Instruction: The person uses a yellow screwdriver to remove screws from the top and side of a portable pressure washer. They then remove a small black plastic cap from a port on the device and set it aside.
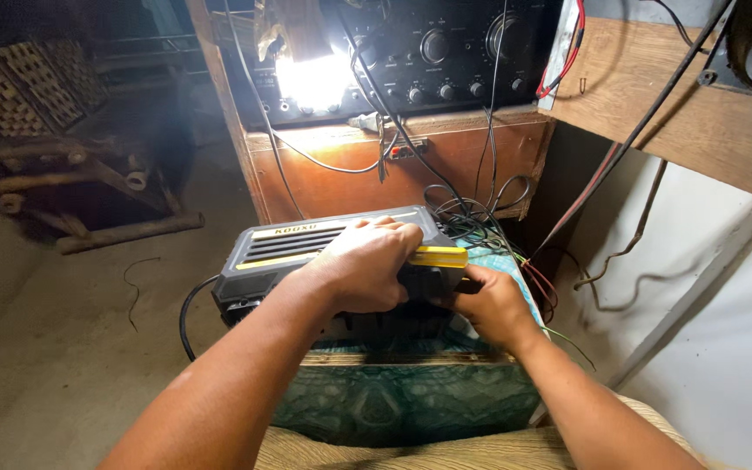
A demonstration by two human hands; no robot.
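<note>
A: Figure: how many units, and where?

B: One black box with yellow trim point(306, 248), resting on one stool covered in green cloth point(411, 396). My left hand point(367, 265) lies closed over its top edge; my right hand point(489, 305) presses its right end, fingers hidden, so I cannot tell its grip.

A: Behind?

B: One black amplifier point(446, 52) on a wooden cabinet point(350, 174), one lamp point(311, 83), and a tangle of wires point(472, 218).

Two hands point(367, 265), one black box point(289, 248)
</note>
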